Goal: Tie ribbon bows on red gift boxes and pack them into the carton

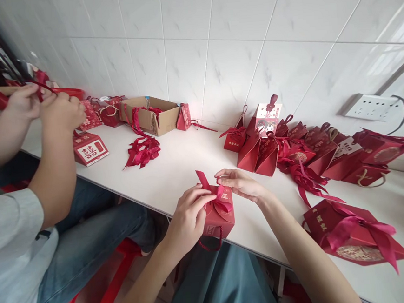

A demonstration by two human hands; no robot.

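A small red gift box (217, 229) stands at the table's front edge, with a twisted red cord handle (211, 248) hanging from its near side. A red ribbon (223, 205) is looped in a bow on its lid, one tail standing up at the back. My left hand (189, 213) reaches over the lid, its thumb and fingers closed on the ribbon. Curled at the box's far right corner is my right hand (239, 183). Its fingertips are drawn together around a bit of dark red that looks like ribbon, partly hidden by the fingers.
Finished-looking red boxes (357, 232) and several folded ones (265, 156) line the right side. Loose ribbons (142, 151) lie left of centre, before a cardboard carton (167, 119). At left, a co-worker's hands (59, 109) hold a dark red strip above another box (90, 148). A power strip (373, 106) is on the wall.
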